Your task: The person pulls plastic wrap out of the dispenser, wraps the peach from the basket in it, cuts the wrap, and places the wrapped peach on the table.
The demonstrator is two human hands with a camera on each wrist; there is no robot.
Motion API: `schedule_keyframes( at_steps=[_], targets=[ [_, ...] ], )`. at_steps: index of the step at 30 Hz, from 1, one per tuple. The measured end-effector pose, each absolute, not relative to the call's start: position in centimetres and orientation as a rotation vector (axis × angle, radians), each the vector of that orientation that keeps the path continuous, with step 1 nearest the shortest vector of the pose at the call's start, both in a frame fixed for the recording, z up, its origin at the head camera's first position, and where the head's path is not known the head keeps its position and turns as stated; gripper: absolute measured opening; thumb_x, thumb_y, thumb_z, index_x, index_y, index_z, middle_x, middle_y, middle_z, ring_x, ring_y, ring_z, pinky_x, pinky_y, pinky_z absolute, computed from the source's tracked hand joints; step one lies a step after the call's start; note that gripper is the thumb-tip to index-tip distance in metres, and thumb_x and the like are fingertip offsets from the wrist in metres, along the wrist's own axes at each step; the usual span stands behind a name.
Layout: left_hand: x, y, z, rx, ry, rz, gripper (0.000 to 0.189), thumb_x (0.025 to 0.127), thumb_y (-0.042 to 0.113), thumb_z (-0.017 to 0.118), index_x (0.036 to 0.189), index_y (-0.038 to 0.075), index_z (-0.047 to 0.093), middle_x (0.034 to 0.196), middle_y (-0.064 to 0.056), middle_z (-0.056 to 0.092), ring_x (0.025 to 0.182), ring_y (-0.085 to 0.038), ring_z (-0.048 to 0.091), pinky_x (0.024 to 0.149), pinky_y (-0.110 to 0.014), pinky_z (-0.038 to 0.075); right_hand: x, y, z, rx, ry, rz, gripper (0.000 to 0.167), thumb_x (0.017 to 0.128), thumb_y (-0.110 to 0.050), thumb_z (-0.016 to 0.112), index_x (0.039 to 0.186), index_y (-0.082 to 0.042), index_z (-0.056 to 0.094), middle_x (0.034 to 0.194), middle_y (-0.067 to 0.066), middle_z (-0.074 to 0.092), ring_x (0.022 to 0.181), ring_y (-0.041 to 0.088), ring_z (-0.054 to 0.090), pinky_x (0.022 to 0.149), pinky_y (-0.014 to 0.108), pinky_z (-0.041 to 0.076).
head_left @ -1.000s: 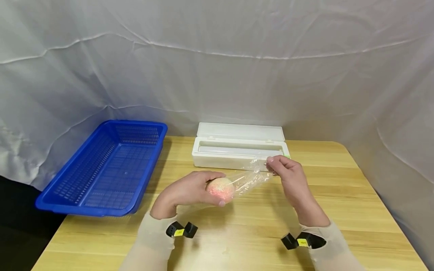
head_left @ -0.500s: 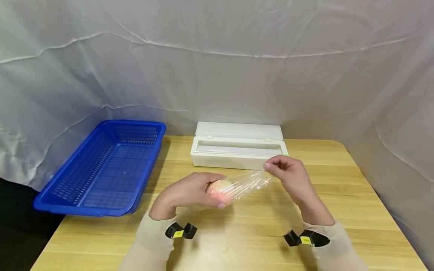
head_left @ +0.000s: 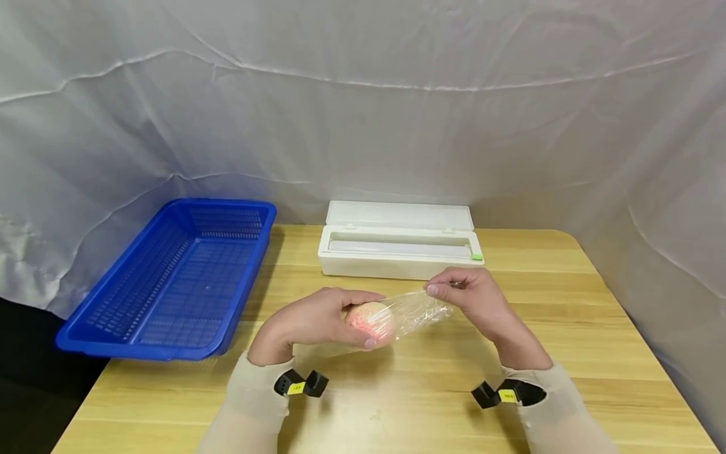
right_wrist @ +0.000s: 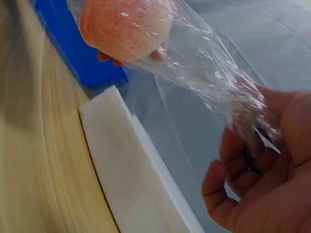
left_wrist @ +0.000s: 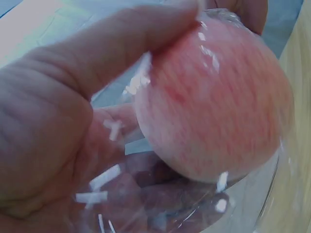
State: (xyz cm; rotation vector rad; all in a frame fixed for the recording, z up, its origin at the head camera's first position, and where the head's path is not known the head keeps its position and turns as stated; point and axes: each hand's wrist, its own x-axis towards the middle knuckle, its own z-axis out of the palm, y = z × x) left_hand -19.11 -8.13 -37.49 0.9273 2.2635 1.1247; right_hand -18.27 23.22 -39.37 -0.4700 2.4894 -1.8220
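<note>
A pink and pale-yellow peach (head_left: pixel 370 320) is held above the table in my left hand (head_left: pixel 317 320), thumb on the near side and fingers round the far side. Clear cling film (head_left: pixel 418 313) covers the fruit and stretches off to its right. My right hand (head_left: pixel 479 302) pinches the gathered end of that film between thumb and fingers. In the right wrist view, the film (right_wrist: pixel 209 63) runs in tight creases from the peach (right_wrist: pixel 127 26) to the right fingers. Loose film (left_wrist: pixel 104 179) also hangs over the left palm in the left wrist view.
Behind the hands stands a white cling film box (head_left: pixel 377 267), lid raised, with a roll inside and a green slider (head_left: pixel 477 257) at its right end. A blue plastic basket (head_left: pixel 229 309) sits at the left of the wooden table (head_left: pixel 391 403). Grey cloth (head_left: pixel 363 139) hangs behind.
My right hand has come left and slightly nearer, shortening the film between the hands and uncovering the box's green slider. The film's end is drawn tighter together. My left hand stays almost still.
</note>
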Motion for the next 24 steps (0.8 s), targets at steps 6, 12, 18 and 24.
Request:
schedule_keyframes(
  at_steps=[6, 12, 18, 24],
  targets=[
    [-19.1, -8.0, -37.4, 0.932, 2.227, 1.176, 0.064, 0.089, 0.031, 0.087, 0.147, 0.024, 0.062, 0.114, 0.007, 0.072, 0.098, -0.012, 0.065, 0.085, -0.027, 0.056, -18.1, 22.9, -38.8, -0.286, 2.464, -1.919, 0.012, 0.096, -0.012, 0.078, 0.093, 0.0, 0.078, 0.091, -0.007, 0.075, 0.088, 0.01, 0.064, 0.081, 0.027, 0.053],
    [-19.0, -7.9, -37.3, 0.928, 2.254, 1.156, 0.059, 0.087, 0.031, 0.088, 0.142, 0.027, 0.066, 0.11, 0.011, 0.071, 0.096, -0.012, 0.064, 0.083, -0.029, 0.056, -17.6, 22.9, -38.3, -0.356, 2.473, -1.825, 0.028, 0.102, -0.014, 0.07, 0.126, 0.001, 0.069, 0.105, 0.007, 0.065, 0.09, 0.016, 0.06, 0.079, 0.028, 0.055],
    [-18.9, -7.6, -37.4, 0.935, 2.237, 1.174, 0.059, 0.088, 0.03, 0.087, 0.143, 0.023, 0.066, 0.116, 0.009, 0.072, 0.099, -0.012, 0.066, 0.085, -0.03, 0.057, -17.5, 22.1, -38.3, -0.363, 2.561, -1.697, 0.024, 0.095, -0.017, 0.079, 0.112, 0.0, 0.077, 0.101, 0.01, 0.07, 0.089, 0.019, 0.059, 0.073, 0.03, 0.053],
    [-18.9, -7.2, -37.4, 0.893, 2.254, 1.244, 0.058, 0.088, 0.034, 0.087, 0.141, 0.027, 0.066, 0.12, 0.01, 0.072, 0.102, -0.013, 0.067, 0.088, -0.032, 0.058, -17.6, 21.9, -38.2, -0.096, 2.411, -2.05, 0.011, 0.098, -0.013, 0.075, 0.09, -0.006, 0.077, 0.082, -0.007, 0.066, 0.078, 0.01, 0.057, 0.069, 0.024, 0.051]
  ],
)
